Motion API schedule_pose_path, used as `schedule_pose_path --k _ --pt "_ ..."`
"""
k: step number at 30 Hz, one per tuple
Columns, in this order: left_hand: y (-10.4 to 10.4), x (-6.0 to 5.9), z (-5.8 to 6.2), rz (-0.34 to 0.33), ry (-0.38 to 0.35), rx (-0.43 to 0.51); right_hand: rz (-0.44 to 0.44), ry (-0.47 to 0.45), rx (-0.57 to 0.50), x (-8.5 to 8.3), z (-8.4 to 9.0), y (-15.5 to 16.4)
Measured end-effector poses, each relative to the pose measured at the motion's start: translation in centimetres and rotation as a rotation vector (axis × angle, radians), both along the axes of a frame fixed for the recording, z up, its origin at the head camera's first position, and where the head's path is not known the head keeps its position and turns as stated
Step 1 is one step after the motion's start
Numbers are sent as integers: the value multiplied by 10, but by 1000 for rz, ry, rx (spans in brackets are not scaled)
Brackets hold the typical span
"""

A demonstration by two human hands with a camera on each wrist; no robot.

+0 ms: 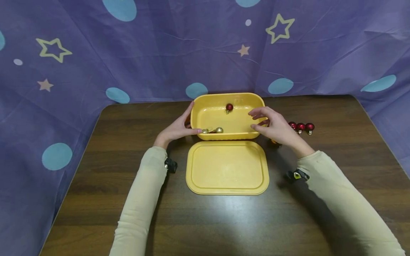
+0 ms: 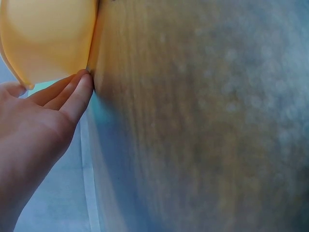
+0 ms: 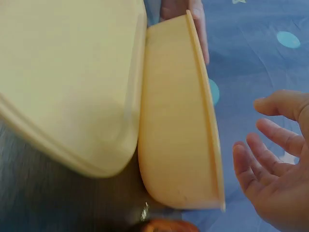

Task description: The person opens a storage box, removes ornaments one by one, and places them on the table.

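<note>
A yellow plastic container [image 1: 229,136] stands at the back of the table. My left hand [image 1: 177,129] holds its left end, thumb at the near rim and fingers along the outer side [image 2: 53,29]. My right hand [image 1: 272,124] hovers over the container's right end, fingers spread and loosely bent, with nothing between them; the right wrist view shows the same hand [image 3: 280,159] apart from the wall. Inside lie a red Christmas ball [image 1: 229,107] near the far wall and gold Christmas balls [image 1: 219,130] by the near-left corner, partly hidden by the rim.
The flat yellow lid [image 1: 227,169] lies just in front of the container. Several red Christmas balls [image 1: 300,127] sit on the table to the right, partly behind my right hand. An orange, shiny object [image 1: 275,143] shows beneath that hand. A purple star-patterned cloth [image 1: 160,53] hangs behind.
</note>
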State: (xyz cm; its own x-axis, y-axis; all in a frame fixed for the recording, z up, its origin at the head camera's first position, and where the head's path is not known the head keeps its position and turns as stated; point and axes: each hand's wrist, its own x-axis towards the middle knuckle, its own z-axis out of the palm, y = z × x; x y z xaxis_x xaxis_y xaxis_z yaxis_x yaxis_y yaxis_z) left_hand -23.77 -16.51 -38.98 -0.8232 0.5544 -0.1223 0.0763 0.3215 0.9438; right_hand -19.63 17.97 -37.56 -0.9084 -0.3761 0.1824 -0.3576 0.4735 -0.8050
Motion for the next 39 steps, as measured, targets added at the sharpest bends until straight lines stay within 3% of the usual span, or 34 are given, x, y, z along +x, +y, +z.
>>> schedule_pose_path --k 16,26,39 --pt "1 0 1 4 0 -11 176 -104 -48 -27 -9 -43" --pt "0 -1 -1 1 3 2 246 -172 47 -43 -18 -63" --pt "-1 -3 -2 -8 11 -6 361 -239 83 -58 -27 -77"
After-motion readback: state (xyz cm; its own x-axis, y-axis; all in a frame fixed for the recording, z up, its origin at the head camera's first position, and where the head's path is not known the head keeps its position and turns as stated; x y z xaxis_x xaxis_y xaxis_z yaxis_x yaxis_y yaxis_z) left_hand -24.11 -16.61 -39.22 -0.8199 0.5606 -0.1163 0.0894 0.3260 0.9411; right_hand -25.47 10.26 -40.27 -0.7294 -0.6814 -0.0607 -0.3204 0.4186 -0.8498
